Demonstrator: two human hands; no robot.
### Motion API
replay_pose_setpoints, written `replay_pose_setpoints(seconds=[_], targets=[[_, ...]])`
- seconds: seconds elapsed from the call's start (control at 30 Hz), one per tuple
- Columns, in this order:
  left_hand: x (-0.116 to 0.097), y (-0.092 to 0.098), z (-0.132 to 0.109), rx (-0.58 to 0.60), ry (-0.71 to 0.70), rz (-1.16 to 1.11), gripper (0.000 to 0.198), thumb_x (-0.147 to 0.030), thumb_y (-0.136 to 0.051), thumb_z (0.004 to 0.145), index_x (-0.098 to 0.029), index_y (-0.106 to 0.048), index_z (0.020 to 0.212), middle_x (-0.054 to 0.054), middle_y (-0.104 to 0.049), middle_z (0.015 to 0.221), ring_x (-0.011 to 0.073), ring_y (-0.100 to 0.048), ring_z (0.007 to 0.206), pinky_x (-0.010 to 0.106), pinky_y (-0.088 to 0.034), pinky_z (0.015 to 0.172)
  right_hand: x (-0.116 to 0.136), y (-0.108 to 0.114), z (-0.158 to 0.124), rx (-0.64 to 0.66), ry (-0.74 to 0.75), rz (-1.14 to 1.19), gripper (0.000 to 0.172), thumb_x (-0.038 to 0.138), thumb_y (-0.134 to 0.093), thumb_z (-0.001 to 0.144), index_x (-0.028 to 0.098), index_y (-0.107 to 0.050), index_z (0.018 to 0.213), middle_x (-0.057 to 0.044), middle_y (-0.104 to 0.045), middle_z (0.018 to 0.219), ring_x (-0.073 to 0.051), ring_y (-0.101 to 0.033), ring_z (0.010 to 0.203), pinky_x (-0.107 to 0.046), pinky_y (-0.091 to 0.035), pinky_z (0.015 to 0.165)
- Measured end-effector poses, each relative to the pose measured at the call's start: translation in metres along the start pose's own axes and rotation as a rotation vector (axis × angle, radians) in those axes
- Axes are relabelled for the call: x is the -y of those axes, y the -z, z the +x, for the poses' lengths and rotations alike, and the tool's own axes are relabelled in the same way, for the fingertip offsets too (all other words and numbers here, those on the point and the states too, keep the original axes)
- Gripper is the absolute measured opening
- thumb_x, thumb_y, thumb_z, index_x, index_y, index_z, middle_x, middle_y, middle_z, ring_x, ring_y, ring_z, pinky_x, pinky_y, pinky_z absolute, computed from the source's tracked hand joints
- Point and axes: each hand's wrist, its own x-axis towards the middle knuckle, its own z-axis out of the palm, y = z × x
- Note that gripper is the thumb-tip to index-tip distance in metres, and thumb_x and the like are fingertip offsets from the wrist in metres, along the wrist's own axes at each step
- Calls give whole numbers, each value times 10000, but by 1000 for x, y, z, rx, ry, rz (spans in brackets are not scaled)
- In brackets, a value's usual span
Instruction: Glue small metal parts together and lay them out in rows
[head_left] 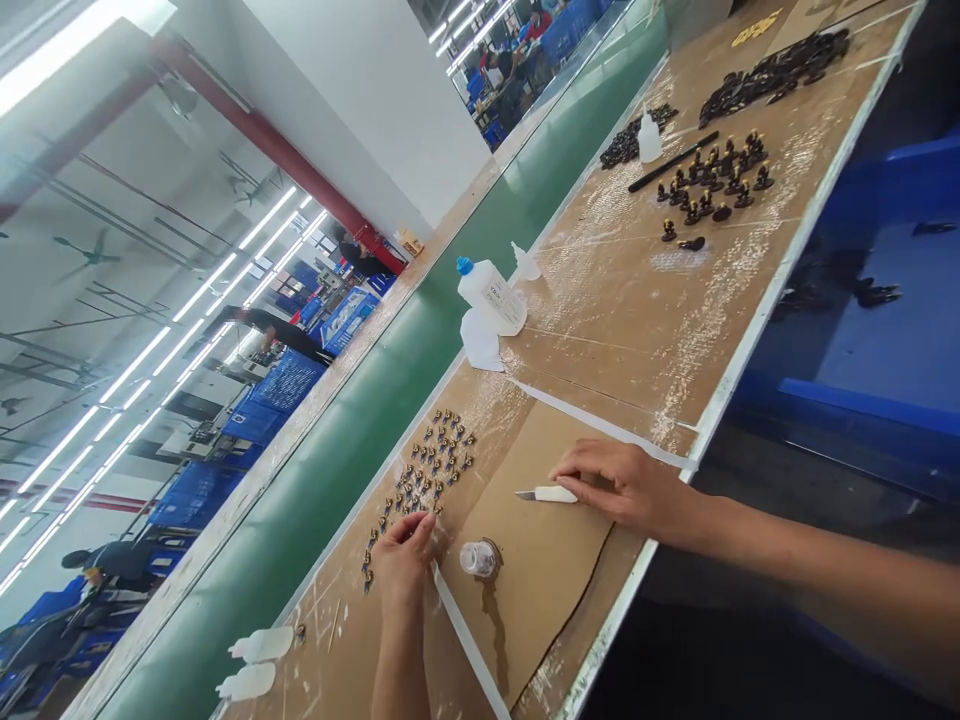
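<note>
Right hand [626,485] touching white-handled knife [547,494], blade small.

The left hand [403,555] touches the near edge of a cluster of small figurines [427,468] on the workbench [637,300]. Just to its right stands a small jar [478,558]. The right hand [626,485] rests on a knife [547,494]. Beyond both hands lies 1 bottle [491,295].

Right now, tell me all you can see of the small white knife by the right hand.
The knife is small, with a pale, plastic-looking handle and a short grey blade pointing left. It lies flat on the brown cardboard sheet. The right hand rests at its handle end, fingers touching it, not gripping it.
</note>
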Motion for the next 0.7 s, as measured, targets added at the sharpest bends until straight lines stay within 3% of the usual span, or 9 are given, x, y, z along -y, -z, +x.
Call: replay_pose_setpoints(seconds=[0.1, 0.17, 0.23, 0.33, 0.5, 0.6, 0.7], targets=[[6, -11, 10, 45, 57, 19, 461, -490, -795, 432, -107, -728, 679, 23, -617, 509, 120, -516, 446, 249, -399, 467, -1, -1, -1, 5, 19, -15, 272, 294, -446, 934, 167, -680, 876, -57, -660, 795, -135, -600, 736, -257, -460, 686], [5, -8, 9, 37, 70, 35, 471, -496, -778, 476, -107, -734, 738, 29, -646, 566, 131, -546, 495, 255, -420, 506, 0, -1, -2, 6, 22, -18, 277, 295, -440, 935, 165, -680, 891, -62, -662, 801, -138, -603, 738, -263, -465, 685], [5, 7, 4, 6, 71, 65, 472, -512, -750, 530, -121, -735, 793, 34, -678, 643, 147, -589, 586, 262, -452, 584, 0, 0, -2, 8, 19, -11, 280, 300, -433, 938, 165, -676, 905, -66, -667, 816, -143, -608, 753, -268, -469, 688], [10, 48, -14, -73, 89, 175, 445, -525, -722, 585, -148, -734, 821, 32, -698, 699, 169, -615, 681, 275, -458, 670, 0, 0, -4, 20, 8, 19, 267, 309, -442, 935, 170, -670, 924, -71, -676, 854, -158, -619, 796, -280, -472, 710], [40, 117, -72, -170, 118, 434, 407, -558, -704, 586, -186, -743, 746, 45, -699, 701, 234, -634, 710, 334, -455, 679, -1, -1, -8, 41, -27, -1, 208, 327, -496, 910, 210, -665, 941, -45, -679, 897, -165, -625, 812, -270, -461, 669], [59, 128, -104, -144, 79, 535, 363, -553, -659, 647, -213, -746, 740, 49, -704, 732, 246, -644, 722, 364, -465, 708, -3, -3, -9, 45, -16, -19, 183, 330, -509, 902, 235, -658, 950, -24, -678, 915, -163, -622, 822, -273, -461, 676], [73, 121, -121, -79, -30, 585, 300, -522, -610, 717, -254, -741, 752, 36, -712, 814, 238, -642, 807, 363, -459, 775, -4, -5, -10, 31, -3, -41, 168, 327, -516, 897, 247, -658, 940, -15, -679, 904, -168, -620, 809, -289, -462, 688]])
